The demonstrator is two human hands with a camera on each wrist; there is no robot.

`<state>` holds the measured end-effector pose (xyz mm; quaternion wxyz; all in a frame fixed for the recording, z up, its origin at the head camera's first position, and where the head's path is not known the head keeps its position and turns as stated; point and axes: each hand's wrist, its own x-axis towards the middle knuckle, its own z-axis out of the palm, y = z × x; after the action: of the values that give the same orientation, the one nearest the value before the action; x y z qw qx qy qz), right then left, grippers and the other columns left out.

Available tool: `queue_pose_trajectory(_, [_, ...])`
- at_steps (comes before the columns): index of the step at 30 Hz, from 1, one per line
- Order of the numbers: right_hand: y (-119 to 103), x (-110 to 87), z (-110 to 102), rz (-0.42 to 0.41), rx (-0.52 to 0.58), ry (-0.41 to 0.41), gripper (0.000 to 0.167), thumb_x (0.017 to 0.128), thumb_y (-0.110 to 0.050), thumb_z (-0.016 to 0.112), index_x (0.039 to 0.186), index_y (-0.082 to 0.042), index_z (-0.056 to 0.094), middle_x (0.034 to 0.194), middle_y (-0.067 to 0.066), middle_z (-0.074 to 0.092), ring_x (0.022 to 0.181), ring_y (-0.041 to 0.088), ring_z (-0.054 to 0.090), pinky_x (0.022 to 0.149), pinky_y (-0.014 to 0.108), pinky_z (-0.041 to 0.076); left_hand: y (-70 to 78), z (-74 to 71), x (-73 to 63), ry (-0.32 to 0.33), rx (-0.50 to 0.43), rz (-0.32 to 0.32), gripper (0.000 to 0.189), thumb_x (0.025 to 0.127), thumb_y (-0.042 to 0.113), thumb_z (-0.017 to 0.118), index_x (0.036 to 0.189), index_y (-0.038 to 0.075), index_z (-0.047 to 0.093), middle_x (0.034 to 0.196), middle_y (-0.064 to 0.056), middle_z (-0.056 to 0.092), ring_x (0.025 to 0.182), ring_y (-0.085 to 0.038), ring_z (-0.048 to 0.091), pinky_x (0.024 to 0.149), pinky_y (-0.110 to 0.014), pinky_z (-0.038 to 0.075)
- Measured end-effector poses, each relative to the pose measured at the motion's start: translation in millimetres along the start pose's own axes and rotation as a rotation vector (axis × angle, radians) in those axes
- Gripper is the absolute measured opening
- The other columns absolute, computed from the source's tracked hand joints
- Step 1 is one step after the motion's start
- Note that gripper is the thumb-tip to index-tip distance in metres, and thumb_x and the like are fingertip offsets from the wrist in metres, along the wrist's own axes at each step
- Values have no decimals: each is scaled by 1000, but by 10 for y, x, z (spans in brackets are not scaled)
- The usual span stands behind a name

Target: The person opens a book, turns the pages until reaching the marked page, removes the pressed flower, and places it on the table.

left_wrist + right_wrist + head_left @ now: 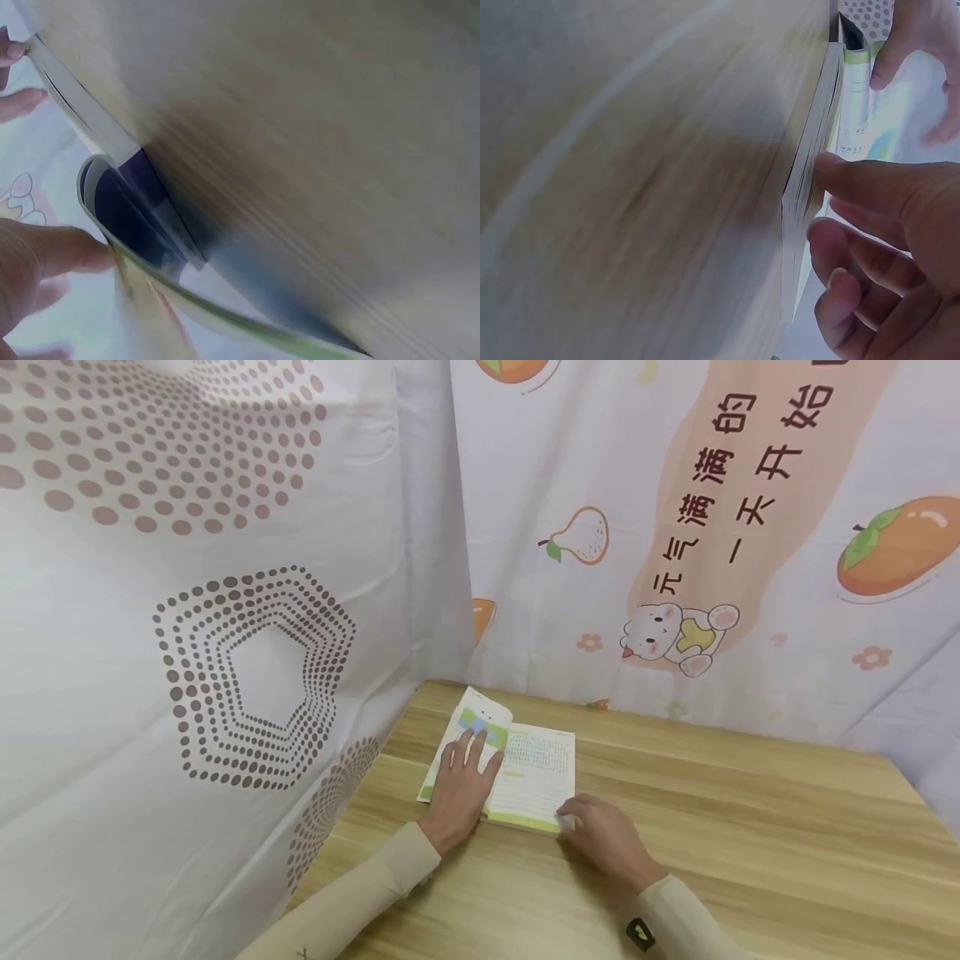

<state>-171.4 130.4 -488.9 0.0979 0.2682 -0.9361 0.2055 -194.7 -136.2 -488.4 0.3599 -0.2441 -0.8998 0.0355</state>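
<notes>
Wood counter (750, 843), open book (536, 768) at far-left corner.
Right hand (607, 839) nearest: grip loose, fingertips touching book's near-right page edge. Left hand (461, 781) flat, fingers straight, pressing left pages down. Printed curtains (225, 610) behind.

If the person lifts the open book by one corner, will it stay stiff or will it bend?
Probably it bends: the book looks like a thin paperback, and its left pages already curl up beside the left hand. It seems light, so it may slide on the smooth wooden table. Loose pages would likely flop near the right hand.
</notes>
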Motion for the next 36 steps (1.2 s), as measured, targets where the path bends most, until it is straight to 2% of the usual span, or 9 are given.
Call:
queue_pose_trajectory(4, [7,-21,26,-69,-35,9,13,82,-13,86,92,-10,79,103,4,74,92,22,73,81,39,60,-12,-30,-23,-61,-32,42,24,82,0,83,102,10,75,128,-15,64,128,-36,53,101,-49,49])
queue_pose_trajectory(8, [25,-37,45,-166,-93,45,6,85,-11,83,90,-10,79,100,2,75,89,19,73,76,34,61,-16,-37,-24,-159,-58,69,10,85,7,83,93,9,79,112,-7,73,111,-26,63,88,-34,56])
queue_pose_trajectory(12, [25,-46,50,-229,-164,77,4,87,-10,81,89,-11,78,95,-1,74,84,16,73,72,31,61,-6,-62,-38,-241,-104,71,19,85,27,86,87,11,78,104,-4,74,95,-21,66,77,-27,58])
queue_pose_trajectory(16, [4,-36,40,-249,-208,82,3,90,-11,80,90,-12,77,94,-3,73,82,14,72,69,29,60,0,-98,-58,-295,-143,51,31,84,42,84,81,13,73,104,-4,72,90,-21,65,75,-26,57])
queue_pose_trajectory(19, [1,-29,29,-267,-232,103,4,89,-10,80,90,-11,77,92,-2,73,80,14,72,66,29,59,2,-112,-60,-308,-166,40,31,85,43,83,83,13,73,104,-4,72,89,-20,64,76,-25,57])
queue_pose_trajectory(23, [9,-27,22,-295,-277,132,9,85,-8,83,89,-11,76,90,-2,72,77,13,71,61,28,58,0,-126,-54,-318,-191,39,34,86,42,82,94,9,76,105,-5,72,90,-20,64,77,-24,57])
queue_pose_trajectory(28, [6,-15,26,-327,-317,109,16,81,-1,85,88,-11,73,90,0,71,75,13,70,60,25,56,-15,-104,-66,-302,-193,61,36,89,41,80,98,6,76,103,-6,71,89,-20,64,78,-25,57])
queue_pose_trajectory(33, [7,-1,30,-344,-288,114,16,80,1,84,87,-8,73,89,0,70,74,12,69,60,23,56,-20,-80,-79,-259,-196,86,37,91,43,78,95,6,76,99,-6,71,85,-19,64,76,-24,57])
queue_pose_trajectory(36, [10,2,21,-339,-234,125,13,81,2,82,88,-7,75,88,0,69,74,12,69,62,24,56,-10,-76,-76,-254,-182,82,46,89,53,76,91,7,76,96,-6,71,81,-18,62,70,-22,56])
